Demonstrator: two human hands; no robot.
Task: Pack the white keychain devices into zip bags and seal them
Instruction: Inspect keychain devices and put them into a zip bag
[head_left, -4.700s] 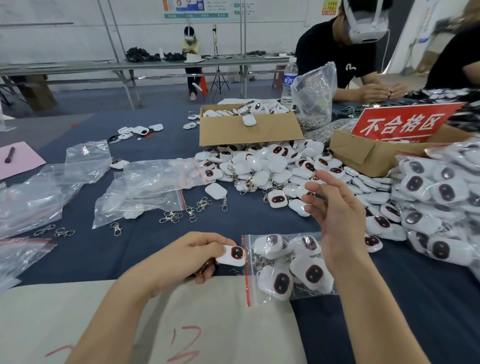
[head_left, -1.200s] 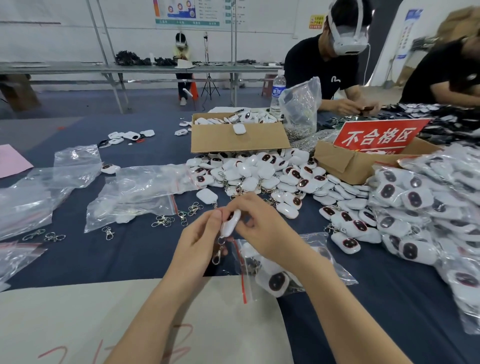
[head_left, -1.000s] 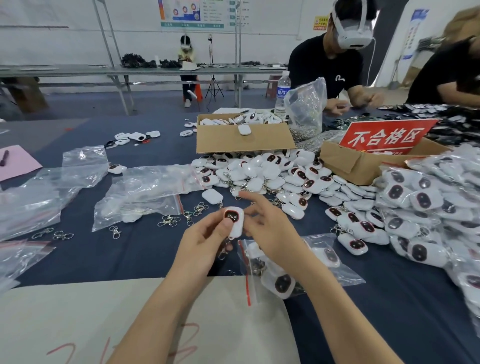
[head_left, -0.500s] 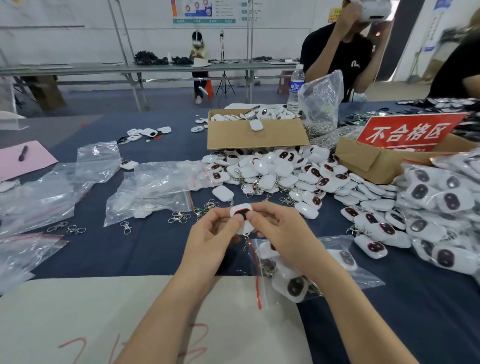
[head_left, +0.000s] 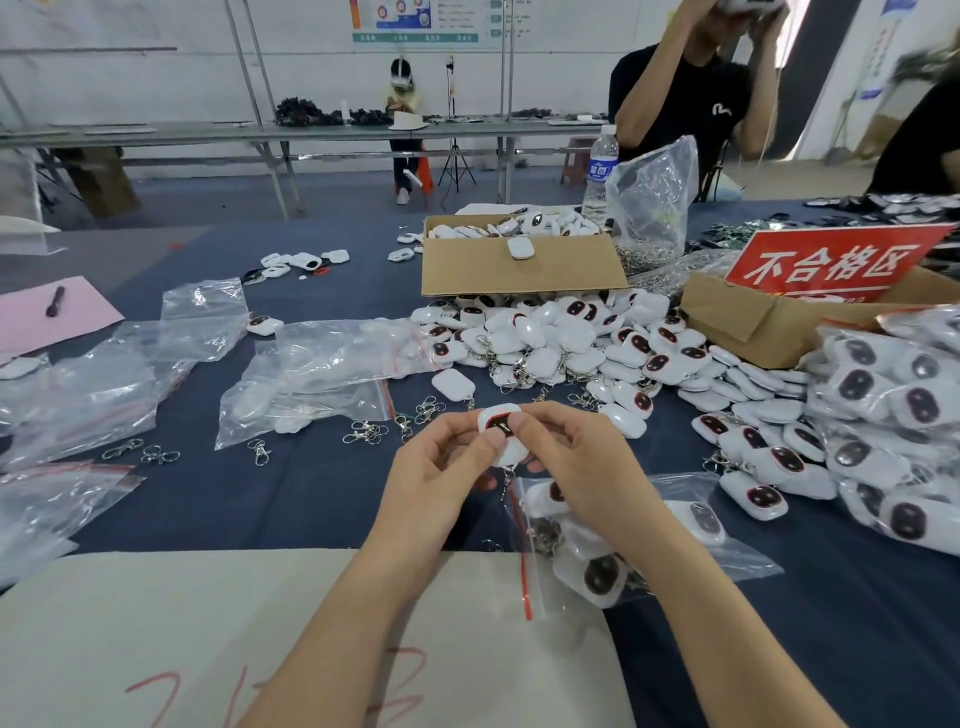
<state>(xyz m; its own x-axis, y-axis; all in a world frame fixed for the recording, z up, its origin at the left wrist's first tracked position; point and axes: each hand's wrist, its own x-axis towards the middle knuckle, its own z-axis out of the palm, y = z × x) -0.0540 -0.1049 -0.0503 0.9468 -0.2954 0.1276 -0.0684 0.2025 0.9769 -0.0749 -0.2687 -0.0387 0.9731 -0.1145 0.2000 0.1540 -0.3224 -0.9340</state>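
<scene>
Both hands pinch one white keychain device with a dark oval face, held upright above the table; its metal clip dangles below. My left hand grips its left side, my right hand its right side. Just below lies an open zip bag with a red seal strip, holding several devices, partly hidden by my right forearm. A big heap of loose devices lies beyond my hands.
Filled bags pile up at the right. Empty zip bags and loose metal clips lie to the left. Two cardboard boxes, a red sign and a water bottle stand behind. A person sits across the table.
Earlier my left hand alone held a device beside the bag. Both hands then raised it and turned it between the fingertips; now its dark face points at me.
</scene>
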